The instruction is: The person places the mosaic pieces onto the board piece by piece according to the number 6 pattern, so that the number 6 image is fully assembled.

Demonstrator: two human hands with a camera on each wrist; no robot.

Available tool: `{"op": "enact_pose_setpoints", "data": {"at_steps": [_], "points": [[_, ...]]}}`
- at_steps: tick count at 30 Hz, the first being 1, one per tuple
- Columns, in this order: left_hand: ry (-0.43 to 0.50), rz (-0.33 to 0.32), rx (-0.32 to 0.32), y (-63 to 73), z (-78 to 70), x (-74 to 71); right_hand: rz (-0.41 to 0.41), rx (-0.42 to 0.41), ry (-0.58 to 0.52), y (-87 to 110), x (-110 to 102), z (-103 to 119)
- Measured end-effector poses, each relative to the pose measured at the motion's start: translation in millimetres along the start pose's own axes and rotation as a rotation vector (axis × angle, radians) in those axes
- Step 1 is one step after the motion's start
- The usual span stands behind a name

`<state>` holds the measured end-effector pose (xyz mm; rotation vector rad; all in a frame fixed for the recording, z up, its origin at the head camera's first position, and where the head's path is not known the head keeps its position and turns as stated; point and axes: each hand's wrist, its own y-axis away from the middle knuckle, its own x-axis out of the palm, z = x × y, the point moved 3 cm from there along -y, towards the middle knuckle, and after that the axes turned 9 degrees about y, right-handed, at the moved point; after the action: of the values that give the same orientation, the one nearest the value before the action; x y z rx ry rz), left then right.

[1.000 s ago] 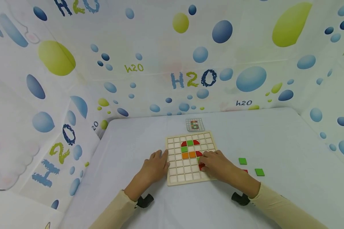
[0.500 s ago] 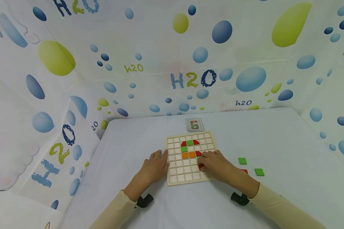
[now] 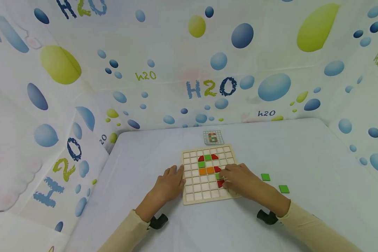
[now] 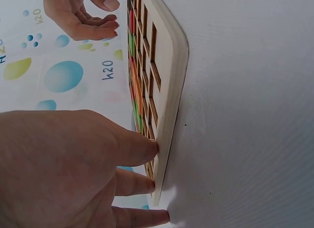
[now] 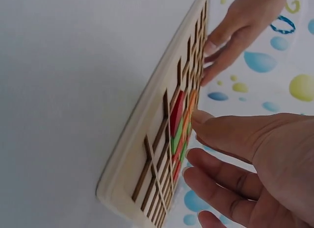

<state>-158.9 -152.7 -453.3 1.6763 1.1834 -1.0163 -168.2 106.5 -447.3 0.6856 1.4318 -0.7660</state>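
A wooden grid board [image 3: 197, 196] lies on the table with coloured tiles set in its cells. My left hand [image 3: 169, 183] touches the board's left edge; in the left wrist view the thumb [image 4: 140, 148] rests on the rim. Just over the board's right side is my right hand [image 3: 240, 179], beside a green tile [image 3: 218, 176] and a red quarter-round tile [image 3: 221, 183]. In the right wrist view its relaxed fingers [image 5: 223, 174] hold nothing. Orange tiles [image 3: 210, 170], a green tile [image 3: 208, 157] and a red tile [image 3: 214, 156] fill other cells.
Behind the board lies a small pattern card [image 3: 213, 137] with a gridded coloured figure. Two loose green tiles, a nearer one [image 3: 284, 189] and a farther one [image 3: 265, 177], lie right of the board on the white table. A printed curtain [image 3: 163, 70] surrounds the table.
My right hand has drawn slightly right, off the tiles, uncovering more of the green and lower red ones. The right forearm now hides a loose red tile. The left hand stays put.
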Motion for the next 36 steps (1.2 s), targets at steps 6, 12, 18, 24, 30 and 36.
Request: {"op": "enact_pose_setpoints", "data": {"at_steps": [6, 12, 18, 24, 30, 36], "points": [[0.003, 0.007, -0.004, -0.7, 0.8, 0.5, 0.002, 0.038, -0.027, 8.0, -8, -17], [0.007, 0.010, -0.001, -0.5, 1.7, 0.9, -0.051, 0.061, -0.044, 20.0, -18, -33], [0.005, 0.004, 0.006, -0.7, 0.6, -0.3, -0.103, 0.077, -0.032, 34.6, -24, -51], [0.003, 0.010, -0.003, -0.2, -0.4, -0.6, -0.122, 0.098, -0.043, 48.0, -29, -70], [-0.004, 0.001, 0.005, 0.3, -1.0, 0.1, -0.162, 0.108, -0.062, 61.3, -31, -86], [0.006, -0.003, 0.006, -0.1, -0.8, 0.6, -0.139, 0.131, -0.078, 72.3, -26, -100]]}}
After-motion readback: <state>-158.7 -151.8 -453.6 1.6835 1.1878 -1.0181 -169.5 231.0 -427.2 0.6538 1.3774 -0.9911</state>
